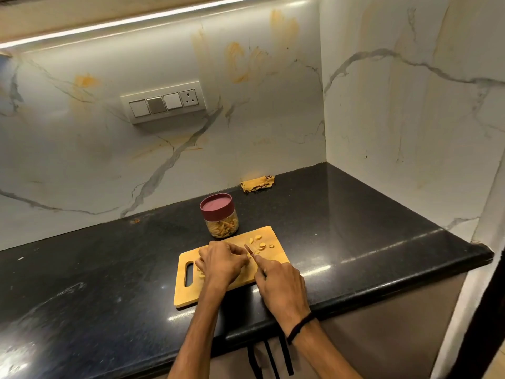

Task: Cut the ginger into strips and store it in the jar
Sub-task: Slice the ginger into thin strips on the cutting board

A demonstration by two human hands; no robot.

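Observation:
A wooden cutting board (276,243) with a handle slot lies on the black counter. My left hand (222,262) rests on it with fingers curled over a piece of ginger that is mostly hidden. My right hand (281,280) grips a small knife (249,250), its blade angled down right beside my left fingertips. Round ginger slices (261,245) lie on the board's far right part, and a few cut bits (200,273) show under my left hand. Behind the board stands a clear jar (220,216) with a maroon lid on, partly filled with ginger strips.
A crumpled yellow cloth (257,183) lies at the back of the black counter (109,269) against the marble wall. A switch panel (164,105) is on the wall. The counter's front edge runs just below the board; a side wall closes the right.

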